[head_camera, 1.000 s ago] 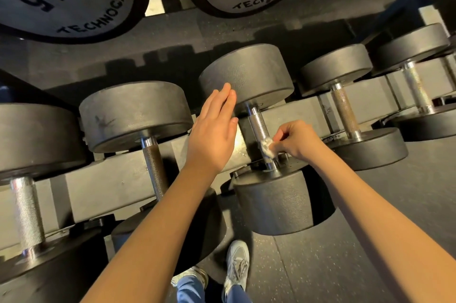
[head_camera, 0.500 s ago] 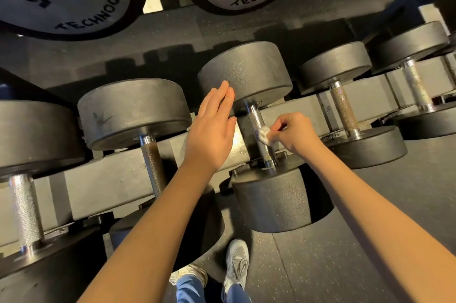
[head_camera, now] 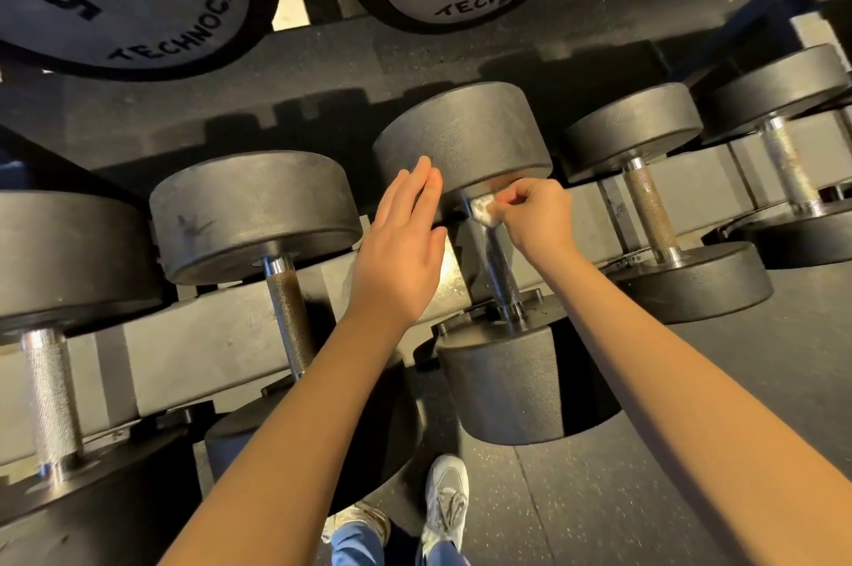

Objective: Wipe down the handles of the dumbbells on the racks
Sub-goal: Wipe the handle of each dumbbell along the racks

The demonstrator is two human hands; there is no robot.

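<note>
Resting on the rack [head_camera: 207, 335]: black dumbbell [head_camera: 461, 127], knurled steel handle [head_camera: 495, 261].
Pressing on its far end: crumpled white wipe [head_camera: 484, 211].

Open gaps flank the handle [head_camera: 498, 270]; far head [head_camera: 461, 132] and near head [head_camera: 502, 381] block its ends

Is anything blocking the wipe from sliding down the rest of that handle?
Nothing visible: the right hand pinches the wipe at the top of the handle, bare below. The left hand touches the head, aside.

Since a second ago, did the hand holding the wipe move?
Yes. The right hand slid the wipe up the handle, away from the near head and up to the far head.
</note>
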